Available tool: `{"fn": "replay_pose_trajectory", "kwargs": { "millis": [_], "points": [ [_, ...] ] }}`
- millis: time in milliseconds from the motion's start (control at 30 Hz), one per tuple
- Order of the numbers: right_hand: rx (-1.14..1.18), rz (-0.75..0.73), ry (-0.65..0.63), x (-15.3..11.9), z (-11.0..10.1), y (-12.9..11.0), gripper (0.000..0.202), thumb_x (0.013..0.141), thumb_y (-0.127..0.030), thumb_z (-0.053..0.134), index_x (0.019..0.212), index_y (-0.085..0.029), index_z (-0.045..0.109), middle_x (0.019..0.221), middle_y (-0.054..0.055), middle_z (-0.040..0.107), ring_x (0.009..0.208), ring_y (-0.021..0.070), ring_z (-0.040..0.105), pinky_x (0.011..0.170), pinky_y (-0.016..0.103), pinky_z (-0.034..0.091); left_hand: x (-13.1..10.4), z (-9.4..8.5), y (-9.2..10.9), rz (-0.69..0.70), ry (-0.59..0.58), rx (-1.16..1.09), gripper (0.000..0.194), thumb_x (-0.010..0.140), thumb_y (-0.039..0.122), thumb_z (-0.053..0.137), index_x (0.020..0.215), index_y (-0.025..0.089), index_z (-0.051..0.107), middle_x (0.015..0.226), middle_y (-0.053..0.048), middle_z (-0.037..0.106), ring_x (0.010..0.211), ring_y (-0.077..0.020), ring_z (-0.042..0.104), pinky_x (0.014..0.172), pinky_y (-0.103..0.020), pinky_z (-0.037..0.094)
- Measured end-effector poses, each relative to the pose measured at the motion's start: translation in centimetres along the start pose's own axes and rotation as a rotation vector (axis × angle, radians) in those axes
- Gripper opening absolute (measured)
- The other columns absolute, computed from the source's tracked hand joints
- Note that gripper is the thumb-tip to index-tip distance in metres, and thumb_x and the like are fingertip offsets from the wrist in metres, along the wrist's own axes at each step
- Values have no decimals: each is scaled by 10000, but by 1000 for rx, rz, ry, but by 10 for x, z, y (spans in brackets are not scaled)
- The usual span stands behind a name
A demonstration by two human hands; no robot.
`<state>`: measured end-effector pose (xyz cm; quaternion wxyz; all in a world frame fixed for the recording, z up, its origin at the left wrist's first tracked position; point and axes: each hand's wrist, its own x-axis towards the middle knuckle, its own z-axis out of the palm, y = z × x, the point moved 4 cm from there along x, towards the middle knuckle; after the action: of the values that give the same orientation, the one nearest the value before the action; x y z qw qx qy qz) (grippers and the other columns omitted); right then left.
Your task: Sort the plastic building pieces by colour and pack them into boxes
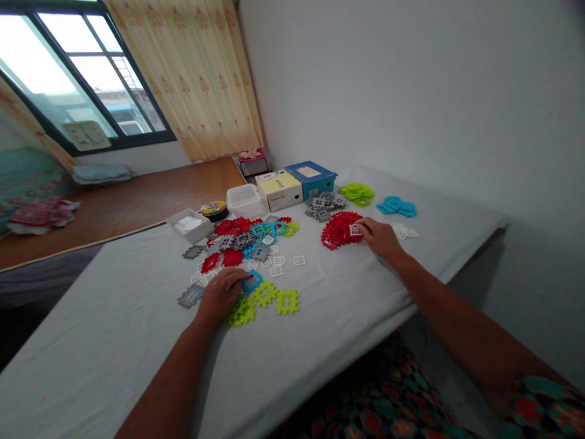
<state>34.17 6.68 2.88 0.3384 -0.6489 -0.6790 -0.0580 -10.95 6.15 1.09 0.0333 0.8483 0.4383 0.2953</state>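
Observation:
My right hand (379, 238) pinches a small white lattice window piece (355, 230) in front of the red pile of toothed plastic pieces (337, 230). Closed over the near side of the mixed heap, my left hand (222, 291) has its fingertips at a blue square frame piece (251, 281); the grip itself is partly hidden. Lime green toothed pieces (287, 302) lie just right of that hand, and a grey piece (190, 296) lies to its left. Several white window pieces (276, 271) are scattered by the mixed red, grey and blue heap (242, 241).
Sorted piles of grey (322, 207), green (357, 194), blue (397, 206) and white pieces (404, 231) sit to the right. Behind stand a blue box (311, 177), a yellow-white box (280, 189), a clear tub (245, 200), a round tin (214, 211) and an open white box (189, 225).

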Motion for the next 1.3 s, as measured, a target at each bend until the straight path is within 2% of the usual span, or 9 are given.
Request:
{"fn": "replay_pose_trajectory", "kwargs": {
  "millis": [167,300,367,467,667,800,900,1000,1300],
  "points": [
    [-212,277,132,-6,-39,102,299,886,-329,471,1045,-193,684,932,92,736,821,239,666,725,329,474,1,3,-1,-9,-15,12,294,828,202,465,945,227,733,1007,-52,727,956,-213,670,899,-379,539],
    [-291,224,140,-7,-48,114,313,882,-333,458,1026,-177,687,1011,121,709,781,238,642,730,357,476,2,3,1,-13,-24,6,295,819,184,461,928,222,732,986,-53,730,935,-212,672,877,-374,545],
    [-264,141,164,-1,-45,90,330,895,-337,454,1065,-159,674,1086,140,680,743,225,632,739,369,483,2,3,4,-8,-24,6,304,817,167,454,929,220,731,982,-52,731,940,-208,668,883,-369,540],
    [-105,-76,97,9,-30,24,294,914,-333,468,1073,-181,665,1101,115,673,825,221,642,796,361,492,2,-1,3,-30,11,28,293,829,168,459,936,216,727,992,-57,729,939,-207,661,885,-372,533],
    [217,-554,-369,-2,24,-133,234,928,-273,510,1100,-204,653,1129,97,670,1018,218,620,899,356,486,-3,-15,-13,-167,221,62,300,835,148,455,961,219,717,1008,-48,725,996,-214,642,931,-396,507],
    [204,-767,-629,-31,49,-200,261,909,-305,582,1144,-205,634,1161,109,652,1071,241,587,909,374,481,-6,-15,-19,-237,247,59,297,822,132,464,948,215,720,994,-50,725,994,-223,638,923,-410,506],
    [122,-845,-743,-46,61,-226,453,826,-442,691,1191,-188,604,1198,138,626,1089,276,570,900,391,480,-6,-12,-15,-216,201,45,284,826,122,471,939,213,716,984,-42,724,986,-212,638,936,-399,498],
    [61,-809,-733,-46,71,-238,635,765,-529,728,1254,-163,553,1232,165,591,1118,302,539,900,404,473,-4,-9,-9,-179,172,27,270,838,127,478,944,207,713,994,-47,721,976,-210,636,930,-391,495],
    [149,-749,-642,-43,94,-239,541,805,-562,664,1182,-178,599,1122,128,622,1056,272,557,866,382,474,-2,-9,-5,-135,135,-2,250,838,126,486,921,202,709,967,-57,719,944,-212,637,899,-395,507]
  ]
}}
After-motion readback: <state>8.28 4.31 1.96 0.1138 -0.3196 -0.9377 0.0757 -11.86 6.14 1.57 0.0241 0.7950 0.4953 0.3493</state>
